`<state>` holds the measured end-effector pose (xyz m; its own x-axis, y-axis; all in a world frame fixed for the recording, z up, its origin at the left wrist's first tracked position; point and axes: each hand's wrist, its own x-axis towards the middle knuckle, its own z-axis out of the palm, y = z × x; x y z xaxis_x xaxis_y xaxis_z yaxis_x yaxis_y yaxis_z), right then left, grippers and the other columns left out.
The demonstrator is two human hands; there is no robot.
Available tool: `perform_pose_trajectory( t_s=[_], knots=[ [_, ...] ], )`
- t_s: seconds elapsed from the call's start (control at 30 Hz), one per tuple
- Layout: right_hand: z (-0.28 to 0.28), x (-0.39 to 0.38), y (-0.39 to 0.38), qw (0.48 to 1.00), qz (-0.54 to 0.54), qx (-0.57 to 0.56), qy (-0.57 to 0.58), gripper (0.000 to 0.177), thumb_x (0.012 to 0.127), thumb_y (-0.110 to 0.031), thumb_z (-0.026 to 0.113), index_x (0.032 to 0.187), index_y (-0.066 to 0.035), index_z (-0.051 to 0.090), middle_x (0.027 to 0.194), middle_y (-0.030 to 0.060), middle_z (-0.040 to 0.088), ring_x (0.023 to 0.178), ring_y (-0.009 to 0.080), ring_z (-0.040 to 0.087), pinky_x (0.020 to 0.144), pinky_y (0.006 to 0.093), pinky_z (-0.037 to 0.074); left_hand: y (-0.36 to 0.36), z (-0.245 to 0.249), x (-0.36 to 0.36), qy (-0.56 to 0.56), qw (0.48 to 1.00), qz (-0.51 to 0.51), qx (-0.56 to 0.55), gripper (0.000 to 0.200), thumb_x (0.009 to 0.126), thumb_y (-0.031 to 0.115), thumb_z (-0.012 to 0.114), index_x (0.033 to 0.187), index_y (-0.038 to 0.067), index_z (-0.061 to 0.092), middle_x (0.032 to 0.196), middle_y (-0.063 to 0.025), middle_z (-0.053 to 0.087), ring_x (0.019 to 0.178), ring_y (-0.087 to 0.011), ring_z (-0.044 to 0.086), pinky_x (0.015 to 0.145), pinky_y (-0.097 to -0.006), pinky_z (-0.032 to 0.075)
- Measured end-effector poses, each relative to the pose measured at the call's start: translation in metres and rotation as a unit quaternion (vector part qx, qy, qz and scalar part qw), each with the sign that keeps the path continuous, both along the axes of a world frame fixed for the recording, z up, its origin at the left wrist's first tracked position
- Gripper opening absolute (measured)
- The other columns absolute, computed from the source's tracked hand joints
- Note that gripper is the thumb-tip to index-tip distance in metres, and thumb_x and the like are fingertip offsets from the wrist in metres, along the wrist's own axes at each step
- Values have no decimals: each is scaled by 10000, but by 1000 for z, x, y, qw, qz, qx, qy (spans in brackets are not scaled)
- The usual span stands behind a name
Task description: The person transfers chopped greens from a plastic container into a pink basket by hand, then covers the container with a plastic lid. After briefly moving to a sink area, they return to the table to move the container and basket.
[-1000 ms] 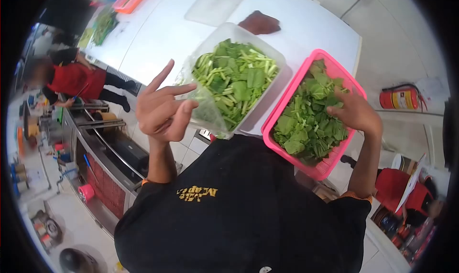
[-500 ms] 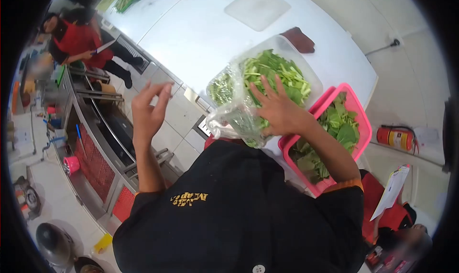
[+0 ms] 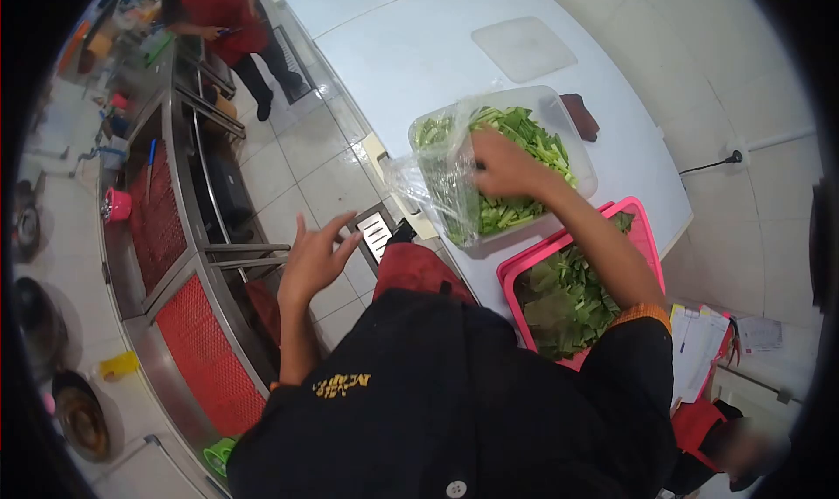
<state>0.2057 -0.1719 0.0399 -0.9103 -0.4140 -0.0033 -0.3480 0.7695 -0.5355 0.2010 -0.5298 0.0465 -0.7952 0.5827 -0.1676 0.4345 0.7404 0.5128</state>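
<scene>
My left hand (image 3: 316,259) is raised in the air left of the table, fingers apart and holding nothing. My right hand (image 3: 509,164) is over a clear plastic container (image 3: 587,171) of cut leafy greens (image 3: 542,145). Its fingers are curled at the edge of a clear plastic bag (image 3: 428,180) and look closed on it; the fingertips are partly hidden. The bag covers the container's left part and hangs past its side. Below my right forearm, a pink basket (image 3: 651,246) holds more green leaves (image 3: 572,294).
On the white table (image 3: 393,53) lie a translucent lid (image 3: 524,49) and a dark red cloth (image 3: 578,117). A person in a red apron (image 3: 214,10) stands across the aisle by metal counters. Another person (image 3: 703,433) is at lower right near some papers (image 3: 696,346).
My right hand has gone from spread over the greens to curled at the bag's edge. My left hand has lowered, still open. The camera view has shifted.
</scene>
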Motion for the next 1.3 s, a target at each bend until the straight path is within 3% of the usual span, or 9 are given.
perform_pose_trajectory(
  t_s=[0.1,0.2,0.4,0.6,0.7,0.8,0.87,1.07,1.3],
  knots=[
    [-34,-25,10,993,-28,27,109,308,804,-264,668,1013,-40,634,1086,175,596,979,355,586,1017,543,364,-52,-33,64,-42,994,76,-59,431,917,361,609,1264,106,587,808,-163,697,858,-337,678,1113,-600,217],
    [-40,-29,-14,966,-56,-213,136,284,845,-289,619,929,-18,628,1037,199,589,968,370,568,917,520,403,-90,-47,129,-113,977,169,-67,475,894,374,640,1260,77,583,846,-170,699,876,-340,679,1060,-561,324],
    [-59,-47,-15,975,38,-10,220,449,876,-431,571,940,9,636,1029,266,589,1040,407,542,905,491,417,-114,-44,218,-168,935,308,-53,470,892,358,644,1255,63,598,851,-189,689,860,-344,680,858,-419,489],
    [-12,-37,-25,978,-12,206,39,546,809,-523,556,988,-19,664,1158,252,600,1104,370,549,984,530,379,-118,-24,242,-141,943,300,-31,480,901,327,645,1276,36,575,804,-184,659,770,-303,661,731,-387,499],
    [16,-48,-14,944,36,309,-113,413,783,-425,611,995,-78,683,1180,180,617,1166,338,525,1015,572,339,-123,-18,253,-116,936,330,39,470,904,315,645,1275,35,574,782,-180,649,737,-276,654,703,-380,492],
    [14,-16,17,932,40,358,45,318,758,-270,651,1029,-108,688,1268,122,587,1235,318,479,1051,554,311,-140,-19,265,-121,935,333,-15,461,913,307,635,1281,38,571,754,-170,641,703,-260,643,696,-363,494],
    [5,4,32,941,50,302,146,417,733,-207,711,1140,-130,663,1343,76,539,1280,306,438,1087,524,284,-161,-28,281,-119,936,329,-27,471,914,296,635,1299,36,556,760,-170,646,704,-262,643,699,-364,496],
    [-9,41,3,981,91,-98,-138,615,763,-338,765,1300,-109,573,1353,119,522,1243,274,484,1044,397,372,-200,-6,309,-109,934,338,46,647,905,228,655,1446,30,361,810,-167,678,751,-292,654,727,-392,499],
    [1,39,-22,975,-28,16,-220,501,767,-253,769,1214,-81,624,1201,118,620,1055,229,581,888,352,467,-250,32,323,32,975,213,-51,878,876,172,670,1523,15,96,872,-149,690,894,-318,666,1061,-517,315]
  ],
)
